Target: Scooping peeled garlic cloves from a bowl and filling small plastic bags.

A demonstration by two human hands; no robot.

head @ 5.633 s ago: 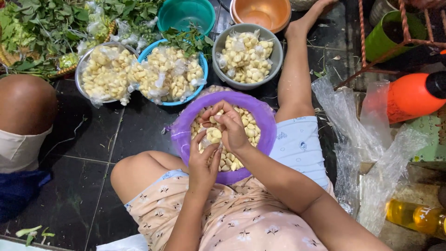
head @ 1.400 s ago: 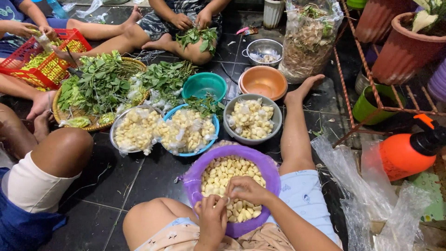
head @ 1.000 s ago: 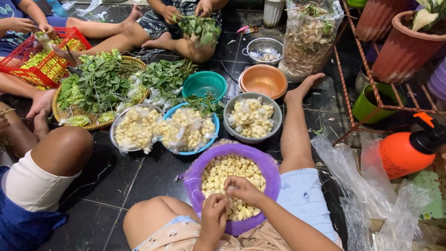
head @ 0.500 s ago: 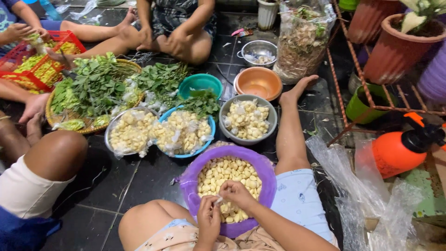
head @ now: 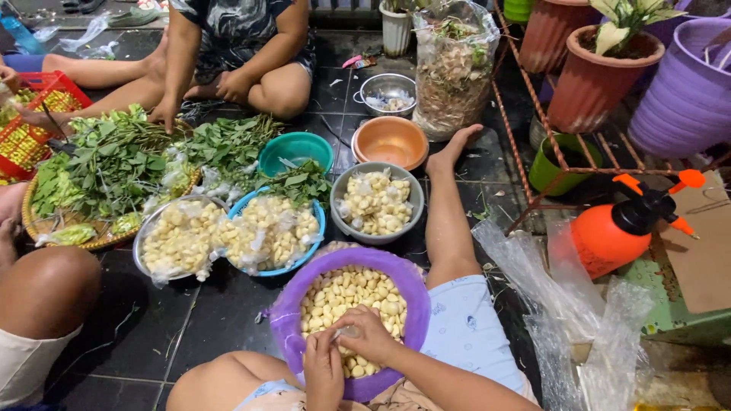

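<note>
Both your hands meet over the near side of the purple bowl, left hand and right hand pinching one peeled clove together.

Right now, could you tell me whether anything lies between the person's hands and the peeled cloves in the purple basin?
Nothing visible does. The left hand and right hand meet directly over the purple basin, pinching a small pale piece together, with the peeled cloves lying uncovered right beneath them.

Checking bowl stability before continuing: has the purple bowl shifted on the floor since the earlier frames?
No. The purple bowl lies just in front of the grey bowl, as before; only the camera view moved.
</note>
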